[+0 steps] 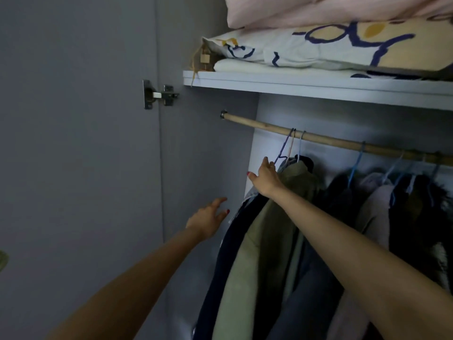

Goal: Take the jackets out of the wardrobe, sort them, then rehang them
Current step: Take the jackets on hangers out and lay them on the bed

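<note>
A wooden rail (328, 141) runs across the wardrobe under a white shelf. Three jackets hang at its left: a dark navy jacket (220, 271), an olive jacket (259, 253) and a dark blue-grey jacket (308, 298). My right hand (266, 179) is at the collars of these, its fingers touching the wire hanger (284, 149) of the leftmost one. My left hand (208, 220) hovers open beside the navy jacket, fingers spread, holding nothing. Several more jackets (404, 217) hang further right on blue hangers.
The grey wardrobe door (78, 143) stands open at the left, with a metal hinge (159, 94). On the shelf (294, 84) above lie a patterned pillow (331, 47) and pink bedding (331, 8). Bare rail shows left of the hangers.
</note>
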